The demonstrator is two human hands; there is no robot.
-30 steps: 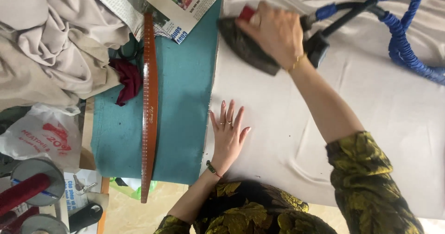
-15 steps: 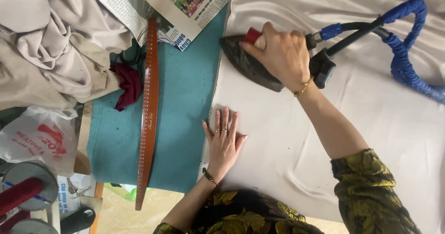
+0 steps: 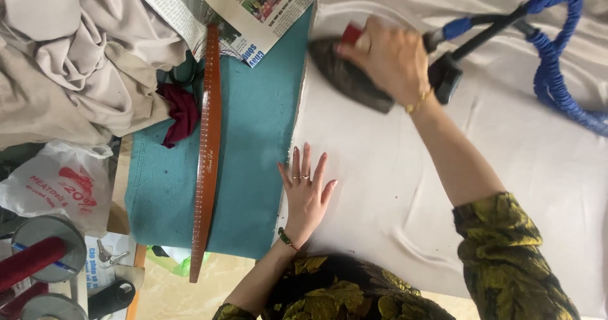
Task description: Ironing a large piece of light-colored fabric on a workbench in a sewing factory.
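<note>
Ironing white cloth at the edge of a teal-covered table.

Right hand [image 3: 387, 59] clamped over the handle of a dark steam iron [image 3: 347, 76], soleplate flat on the white fabric [image 3: 405, 193] near its far left edge. Left hand [image 3: 305, 192] apart from it, fingers spread, palm down at the fabric's near edge, likely pinning it taut. Blue hose [image 3: 552, 73] trails off right, clear of the pressing. Curved wooden ruler [image 3: 206, 142] lies on the teal cloth [image 3: 253, 155], beige fabric [image 3: 69, 60] heaped beyond.

A teal-covered table [image 3: 253, 136] bears white cloth [image 3: 392, 187], curved ruler [image 3: 206, 149], newspaper [image 3: 253, 9].
</note>
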